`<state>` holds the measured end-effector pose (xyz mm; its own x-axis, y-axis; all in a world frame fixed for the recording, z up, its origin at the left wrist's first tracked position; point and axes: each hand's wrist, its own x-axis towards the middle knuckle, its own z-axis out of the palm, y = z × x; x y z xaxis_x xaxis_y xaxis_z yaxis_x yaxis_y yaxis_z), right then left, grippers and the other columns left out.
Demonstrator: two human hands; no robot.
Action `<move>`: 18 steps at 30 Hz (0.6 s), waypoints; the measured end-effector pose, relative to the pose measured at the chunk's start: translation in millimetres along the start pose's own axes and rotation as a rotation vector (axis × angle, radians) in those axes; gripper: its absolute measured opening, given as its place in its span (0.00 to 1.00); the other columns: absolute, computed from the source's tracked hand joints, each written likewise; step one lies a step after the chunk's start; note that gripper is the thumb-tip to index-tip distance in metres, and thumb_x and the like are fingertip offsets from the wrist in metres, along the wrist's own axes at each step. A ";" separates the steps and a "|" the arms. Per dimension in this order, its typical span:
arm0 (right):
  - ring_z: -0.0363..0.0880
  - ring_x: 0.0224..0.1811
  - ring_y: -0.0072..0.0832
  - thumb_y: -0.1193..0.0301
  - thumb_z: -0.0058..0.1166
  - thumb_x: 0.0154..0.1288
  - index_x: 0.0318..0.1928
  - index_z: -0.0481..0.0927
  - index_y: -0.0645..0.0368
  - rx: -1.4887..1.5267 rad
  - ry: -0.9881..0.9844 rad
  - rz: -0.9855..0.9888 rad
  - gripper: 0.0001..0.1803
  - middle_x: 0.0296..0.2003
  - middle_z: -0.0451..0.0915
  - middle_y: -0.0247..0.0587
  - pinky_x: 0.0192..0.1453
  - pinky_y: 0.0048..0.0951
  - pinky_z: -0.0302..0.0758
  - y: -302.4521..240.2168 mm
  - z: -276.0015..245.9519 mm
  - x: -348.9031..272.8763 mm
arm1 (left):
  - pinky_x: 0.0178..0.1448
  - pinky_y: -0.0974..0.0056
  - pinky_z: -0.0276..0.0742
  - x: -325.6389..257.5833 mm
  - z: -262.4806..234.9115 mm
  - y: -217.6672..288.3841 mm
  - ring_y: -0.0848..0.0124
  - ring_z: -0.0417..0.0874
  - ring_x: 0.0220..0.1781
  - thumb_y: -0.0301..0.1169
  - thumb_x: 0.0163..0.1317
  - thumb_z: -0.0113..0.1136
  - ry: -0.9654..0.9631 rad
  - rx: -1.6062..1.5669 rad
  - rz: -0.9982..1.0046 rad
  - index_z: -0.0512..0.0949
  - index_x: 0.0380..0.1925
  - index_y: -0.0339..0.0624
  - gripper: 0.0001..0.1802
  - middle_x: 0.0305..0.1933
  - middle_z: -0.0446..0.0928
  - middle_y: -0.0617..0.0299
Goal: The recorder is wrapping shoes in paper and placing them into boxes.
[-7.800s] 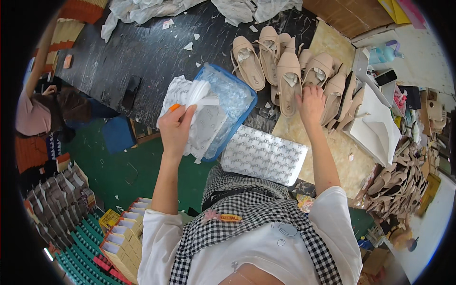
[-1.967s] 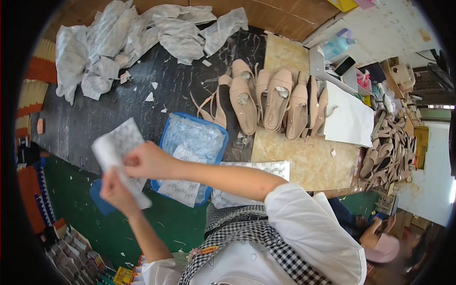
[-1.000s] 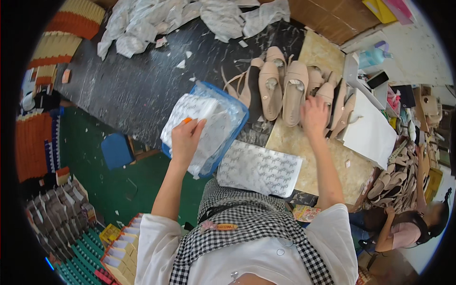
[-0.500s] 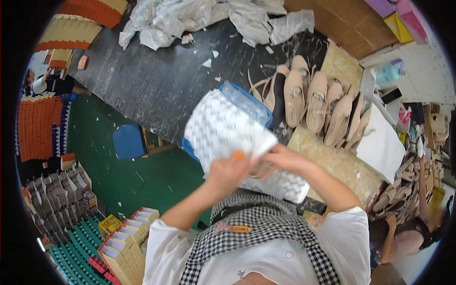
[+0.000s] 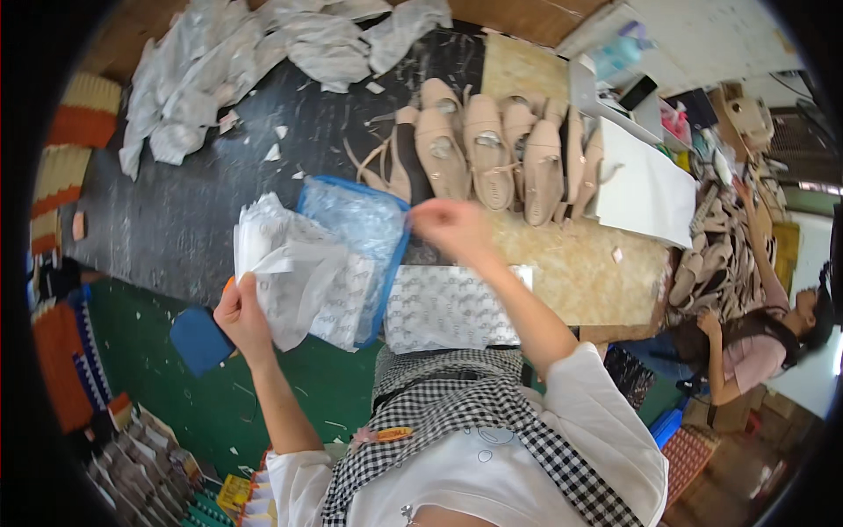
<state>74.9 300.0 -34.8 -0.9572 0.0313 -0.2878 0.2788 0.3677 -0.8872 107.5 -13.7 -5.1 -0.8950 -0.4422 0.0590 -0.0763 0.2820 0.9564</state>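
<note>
My left hand (image 5: 244, 318), with something orange on a finger, pinches the edge of a white sheet of tissue paper (image 5: 303, 294). The sheet hangs folded over the near left part of a blue tray (image 5: 386, 299). Printed tissue paper and clear plastic bags (image 5: 347, 211) lie in that tray. Beside the tray's far right corner is my right hand (image 5: 452, 230), smeared by motion, its fingers too blurred to read. Between the tray and my right forearm, more printed tissue paper (image 5: 452, 307) lies flat at the table's near edge. Several beige strapped shoes (image 5: 492, 158) stand beyond my right hand.
Crumpled paper (image 5: 198, 83) covers the back left of the black table (image 5: 167, 228). A white board (image 5: 645, 180) lies right of the shoes. A blue stool (image 5: 200, 341) stands on the green floor. At the right, another person (image 5: 746, 342) sits near piled shoes (image 5: 716, 241).
My hands have come apart: the left went left with the tissue paper, the right moved up toward the tray's far corner. The view has shifted, and more of the plastic bags shows.
</note>
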 end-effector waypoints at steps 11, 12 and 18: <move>0.82 0.31 0.34 0.67 0.54 0.68 0.44 0.73 0.64 0.337 0.669 0.137 0.13 0.38 0.80 0.44 0.26 0.29 0.75 172.6 -108.0 -9.2 | 0.25 0.64 0.45 -11.0 61.6 11.2 0.77 0.49 0.23 0.28 0.61 0.64 -0.315 0.349 0.203 0.57 0.16 0.35 0.25 0.17 0.49 0.66; 0.82 0.30 0.34 0.67 0.53 0.68 0.45 0.72 0.63 0.600 0.661 0.062 0.13 0.40 0.80 0.44 0.25 0.27 0.76 160.4 -104.8 -15.4 | 0.25 0.64 0.45 -12.4 61.1 12.2 0.77 0.49 0.22 0.29 0.61 0.64 -0.323 0.380 0.202 0.58 0.16 0.35 0.25 0.17 0.49 0.65; 0.78 0.22 0.26 0.72 0.47 0.70 0.67 0.54 0.56 0.892 0.284 0.309 0.28 0.42 0.77 0.47 0.23 0.22 0.76 93.7 -96.1 -66.9 | 0.24 0.63 0.48 -10.5 74.7 17.1 0.76 0.52 0.20 0.30 0.60 0.65 -0.400 0.463 0.172 0.66 0.17 0.31 0.20 0.15 0.54 0.63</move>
<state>157.6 421.7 -64.0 -0.7826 0.2732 -0.5594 0.3649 -0.5268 -0.7677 82.7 59.3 -10.8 -0.9995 -0.0310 0.0037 -0.0191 0.6995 0.7144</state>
